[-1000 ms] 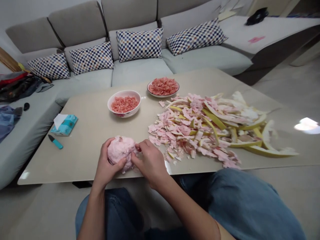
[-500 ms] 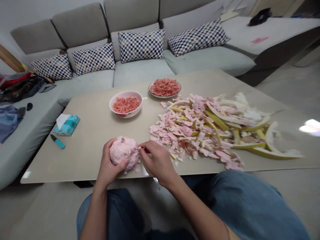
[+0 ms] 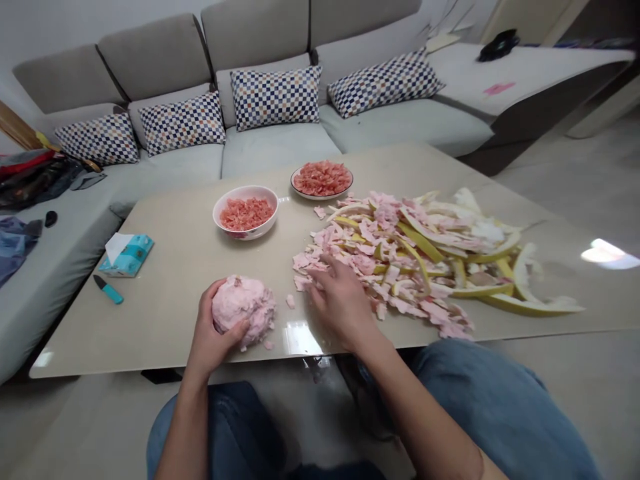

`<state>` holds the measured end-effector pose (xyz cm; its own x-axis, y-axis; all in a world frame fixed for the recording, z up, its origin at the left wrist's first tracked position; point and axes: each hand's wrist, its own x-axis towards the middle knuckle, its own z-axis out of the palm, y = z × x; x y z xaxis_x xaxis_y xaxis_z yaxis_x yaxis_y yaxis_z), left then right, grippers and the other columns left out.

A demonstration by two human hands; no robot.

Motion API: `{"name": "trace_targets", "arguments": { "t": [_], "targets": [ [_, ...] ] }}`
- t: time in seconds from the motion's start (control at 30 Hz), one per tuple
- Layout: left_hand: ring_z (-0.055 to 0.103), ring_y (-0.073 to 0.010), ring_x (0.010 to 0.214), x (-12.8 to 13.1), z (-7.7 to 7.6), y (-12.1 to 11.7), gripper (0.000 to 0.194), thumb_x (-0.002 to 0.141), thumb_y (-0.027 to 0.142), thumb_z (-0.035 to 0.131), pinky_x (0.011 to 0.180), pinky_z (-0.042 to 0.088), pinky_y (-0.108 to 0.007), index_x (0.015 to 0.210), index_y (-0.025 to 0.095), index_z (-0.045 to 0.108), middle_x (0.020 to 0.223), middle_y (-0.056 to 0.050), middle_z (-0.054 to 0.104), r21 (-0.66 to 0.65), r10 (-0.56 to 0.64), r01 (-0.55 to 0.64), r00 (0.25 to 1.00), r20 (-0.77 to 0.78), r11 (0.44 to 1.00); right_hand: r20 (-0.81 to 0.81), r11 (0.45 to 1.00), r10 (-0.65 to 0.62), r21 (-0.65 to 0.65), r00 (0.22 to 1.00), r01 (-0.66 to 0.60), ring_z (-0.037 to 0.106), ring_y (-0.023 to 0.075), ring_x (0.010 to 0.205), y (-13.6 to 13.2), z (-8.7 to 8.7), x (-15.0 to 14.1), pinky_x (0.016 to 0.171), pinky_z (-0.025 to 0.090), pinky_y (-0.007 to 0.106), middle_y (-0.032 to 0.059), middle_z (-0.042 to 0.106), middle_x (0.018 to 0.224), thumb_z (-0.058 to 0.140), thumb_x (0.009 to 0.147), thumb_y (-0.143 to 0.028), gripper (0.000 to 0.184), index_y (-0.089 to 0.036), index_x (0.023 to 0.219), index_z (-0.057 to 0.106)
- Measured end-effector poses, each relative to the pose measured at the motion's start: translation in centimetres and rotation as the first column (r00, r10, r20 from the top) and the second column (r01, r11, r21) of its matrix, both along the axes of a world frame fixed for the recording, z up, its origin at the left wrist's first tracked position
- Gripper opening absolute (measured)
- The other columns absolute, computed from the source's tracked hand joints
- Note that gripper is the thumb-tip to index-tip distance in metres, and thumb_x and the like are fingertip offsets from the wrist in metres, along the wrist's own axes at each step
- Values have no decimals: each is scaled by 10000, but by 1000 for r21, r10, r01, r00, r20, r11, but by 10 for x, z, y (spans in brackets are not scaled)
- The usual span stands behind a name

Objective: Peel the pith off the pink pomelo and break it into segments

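My left hand (image 3: 214, 333) is wrapped round the left side of a peeled pomelo (image 3: 245, 308), its thumb across the front. Pale pink pith still covers the fruit, ragged on its right side. My right hand (image 3: 343, 297) is over the left edge of a heap of pith scraps and yellow-green pomelo rind (image 3: 425, 240). Its fingers are apart and I see nothing held in them. A small pith scrap (image 3: 290, 301) shows between the pomelo and my right hand.
Beyond the pomelo stand a white bowl (image 3: 270, 225) and a dark-rimmed plate (image 3: 323, 197), both with red pomelo flesh. At the left lie a tissue pack (image 3: 129, 256) and a small teal-handled knife (image 3: 109, 289). Behind the table (image 3: 180, 220) is a grey sofa (image 3: 273, 147) with patterned cushions.
My right hand has left the pomelo's right side and moved right to the pith heap, its fingers spreading. My left hand still holds the pomelo. The view has shifted slightly.
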<state>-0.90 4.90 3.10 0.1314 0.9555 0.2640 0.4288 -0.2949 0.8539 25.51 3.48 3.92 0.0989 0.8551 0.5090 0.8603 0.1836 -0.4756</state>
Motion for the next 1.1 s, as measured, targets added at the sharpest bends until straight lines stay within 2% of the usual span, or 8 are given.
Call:
{"name": "trace_targets", "arguments": {
  "t": [0.13,0.23,0.37,0.53,0.67,0.8,1.0,1.1],
  "targets": [
    [462,-291,1331,-1,0,0,766,709,361,788,1154,351,-467,1386,275,440,1413,-83,464,1,-22,22,1000,-6,1000,-205,955,295,102,933,-280,642,217,1032,-13,13,-33,921,509,360,112,706,1080,586,933,-200,204,-176,1092,711],
    [449,-287,1338,-1,1,-1,787,710,337,787,1160,341,-469,1403,279,419,1432,-82,449,-7,-41,41,999,-3,999,-189,921,389,80,902,-380,651,197,956,-18,28,-58,856,513,308,85,711,1034,625,923,-248,225,-184,1130,686],
    [447,-282,1332,1,1,-2,781,706,287,766,1160,334,-473,1400,285,408,1440,-80,443,-13,-44,44,999,-5,999,81,937,349,-62,934,-345,653,188,841,-16,42,-75,715,468,271,78,712,976,592,939,-255,153,-171,1009,700],
    [490,-283,1297,2,1,-1,762,701,251,746,1129,371,-467,1384,282,410,1404,-86,474,-8,-40,40,999,-5,999,346,938,322,-245,881,-246,640,179,690,-14,59,-85,540,339,285,80,703,913,551,944,-207,157,-154,920,697],
    [486,-285,1303,1,1,-1,776,674,210,742,1126,373,-458,1376,282,418,1401,-85,475,18,-57,57,998,-8,998,399,899,366,-384,841,-209,672,208,727,-10,73,-94,503,299,296,116,703,927,520,943,-159,183,-127,930,700],
    [474,-280,1303,2,1,-1,777,658,186,735,1131,360,-455,1365,277,426,1389,-81,476,50,-53,54,998,-16,997,415,866,398,-466,818,-185,694,238,810,-4,83,-94,525,354,294,129,701,954,483,946,-112,207,-119,987,686],
    [468,-275,1300,4,2,-3,767,686,240,763,1127,362,-458,1368,270,414,1394,-93,463,41,-45,45,999,-7,998,468,826,536,-465,703,-320,685,248,940,-5,96,-81,593,449,272,145,693,1112,489,970,-126,266,-142,1197,625],
    [472,-281,1298,4,4,-3,766,670,250,772,1124,368,-458,1354,269,427,1388,-96,465,46,-51,52,999,-17,998,506,799,588,-482,631,-359,688,239,893,-2,100,-81,583,459,263,175,701,1062,488,949,-79,242,-109,1129,647]
  ]
}}
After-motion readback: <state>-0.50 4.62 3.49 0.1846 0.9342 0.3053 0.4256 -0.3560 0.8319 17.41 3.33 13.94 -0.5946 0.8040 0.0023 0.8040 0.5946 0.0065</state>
